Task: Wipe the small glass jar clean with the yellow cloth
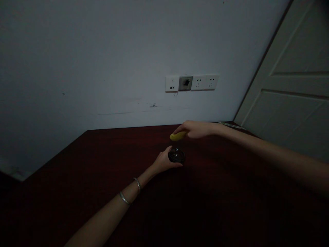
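My left hand (pixel 166 160) curves its thumb and fingers around the near-left side of a small, round, dark glass dish (pixel 177 156). The dish is at the middle of the dark red table (pixel 123 151), its open top facing up. Just above and behind it, my right hand (pixel 194 129) grips a rounded yellow object (pixel 178 136) from above. Dim light hides exactly what the yellow object is, and the fingers cover part of it. A gap shows between the yellow object and the dish.
A pale wall (pixel 123 68) rises along the table's back edge, with a row of sockets and switches (pixel 204 82) on it. A white panelled door (pixel 290 89) stands at the right. Something flat and patterned (pixel 231 125) lies at the back right edge.
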Demonstrator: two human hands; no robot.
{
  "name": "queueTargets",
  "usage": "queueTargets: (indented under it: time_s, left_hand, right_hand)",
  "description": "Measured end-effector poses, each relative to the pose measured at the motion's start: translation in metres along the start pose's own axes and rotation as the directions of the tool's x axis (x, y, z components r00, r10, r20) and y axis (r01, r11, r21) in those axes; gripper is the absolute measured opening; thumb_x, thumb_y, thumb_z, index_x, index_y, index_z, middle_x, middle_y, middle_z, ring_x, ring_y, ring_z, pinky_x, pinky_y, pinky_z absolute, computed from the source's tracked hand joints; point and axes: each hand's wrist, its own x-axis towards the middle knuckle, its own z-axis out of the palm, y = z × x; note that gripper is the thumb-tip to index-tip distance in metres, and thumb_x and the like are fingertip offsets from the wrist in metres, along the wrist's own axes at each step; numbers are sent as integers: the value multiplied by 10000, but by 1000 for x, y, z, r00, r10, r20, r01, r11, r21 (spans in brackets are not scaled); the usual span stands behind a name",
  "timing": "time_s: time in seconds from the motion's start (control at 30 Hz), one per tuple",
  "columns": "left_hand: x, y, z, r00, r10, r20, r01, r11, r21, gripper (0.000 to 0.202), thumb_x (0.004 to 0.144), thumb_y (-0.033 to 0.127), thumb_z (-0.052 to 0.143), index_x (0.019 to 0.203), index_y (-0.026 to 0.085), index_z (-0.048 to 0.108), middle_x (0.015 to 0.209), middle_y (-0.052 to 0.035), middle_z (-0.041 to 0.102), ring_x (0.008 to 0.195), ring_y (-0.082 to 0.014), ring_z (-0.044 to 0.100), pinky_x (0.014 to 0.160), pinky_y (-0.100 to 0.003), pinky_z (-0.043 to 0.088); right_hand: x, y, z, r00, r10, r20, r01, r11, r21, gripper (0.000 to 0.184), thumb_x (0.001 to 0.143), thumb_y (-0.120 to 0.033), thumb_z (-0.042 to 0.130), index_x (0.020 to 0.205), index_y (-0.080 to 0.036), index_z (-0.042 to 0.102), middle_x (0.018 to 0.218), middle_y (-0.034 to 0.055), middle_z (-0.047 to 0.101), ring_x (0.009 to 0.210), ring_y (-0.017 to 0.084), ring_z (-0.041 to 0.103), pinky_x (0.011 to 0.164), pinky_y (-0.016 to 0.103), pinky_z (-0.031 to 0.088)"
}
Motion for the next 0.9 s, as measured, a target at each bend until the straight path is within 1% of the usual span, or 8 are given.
queueTargets:
  time_s: [0.07, 0.17, 0.33, 0.5, 0.63, 0.67, 0.73, 0.9]
  left_hand:
    - [1, 0, 2, 1000, 9, 6, -9, 1000, -20, 1084, 510, 483, 840, 1410, 124, 353, 1381, -213, 495, 1288, -358, 463, 1066, -482, 372]
    - [5, 0, 5, 1000, 14, 24, -13, 999, -49, 1170, 493, 463, 852, 1444, 96, 277, 1449, -253, 387, 1349, -362, 379, 1114, -498, 305]
    - [7, -2, 11, 1000, 6, 13, -4, 996, -84, 1251, 468, 472, 860, 1462, 72, 216, 1508, -265, 260, 1406, -365, 262, 1153, -496, 228]
    - [5, -1, 8, 999, -39, -15, 33, 956, -292, 979, 618, 549, 755, 1410, 120, 371, 1522, -197, 282, 1417, -349, 240, 1174, -473, 165]
    - [9, 15, -4, 1000, -4, -24, -8, 893, -450, 636, 808, 603, 519, 1268, 165, 554, 1408, -115, 499, 1348, -307, 391, 1144, -453, 251]
    - [9, 22, -8, 999, 33, -15, -36, 871, -490, 598, 828, 594, 487, 1228, 161, 585, 1359, -106, 551, 1299, -296, 454, 1117, -443, 303]
    - [6, 39, -16, 998, 57, -13, -50, 713, -699, 519, 803, 520, 563, 1114, 111, 639, 1219, -129, 645, 1189, -293, 546, 1064, -431, 369]
    - [-7, 74, -34, 998, -59, -12, 18, 477, -879, 278, 747, 323, 659, 953, 139, 635, 946, -70, 688, 889, -185, 634, 861, -346, 486]
  right_hand:
    - [-11, 2, 12, 997, -39, -70, 36, 998, -47, 547, 671, 3, 544, 1147, -230, 679, 1107, 39, 711, 1035, 230, 639, 1006, 426, 438]
    - [-28, 5, 32, 932, -226, -283, 146, 950, -278, 614, 717, 33, 475, 1267, -217, 583, 1256, 54, 637, 1195, 233, 558, 1136, 493, 279]
    - [-52, 12, 61, 827, -207, -523, 109, 971, -213, 715, 732, 35, 412, 1416, -169, 392, 1408, 118, 499, 1314, 241, 447, 1130, 515, 293]
    - [-60, 15, 86, 770, -157, -619, 135, 987, -83, 764, 743, 22, 419, 1456, -228, 309, 1458, 108, 433, 1341, 233, 411, 1115, 498, 334]
    - [-56, 8, 100, 716, -204, -667, 165, 979, -121, 809, 745, 20, 444, 1482, -244, 240, 1480, 106, 392, 1369, 245, 363, 1130, 500, 314]
    - [-54, 6, 102, 703, -215, -678, 172, 976, -132, 821, 744, 19, 451, 1486, -249, 223, 1484, 103, 383, 1372, 248, 356, 1132, 500, 314]
    - [-48, -1, 106, 688, -241, -685, 185, 970, -156, 852, 744, 21, 457, 1499, -254, 175, 1500, 100, 354, 1383, 255, 336, 1138, 504, 309]
    - [-30, -14, 112, 683, -397, -614, 263, 917, -301, 892, 767, 42, 396, 1518, -282, 40, 1565, 64, 224, 1432, 273, 211, 1149, 543, 277]
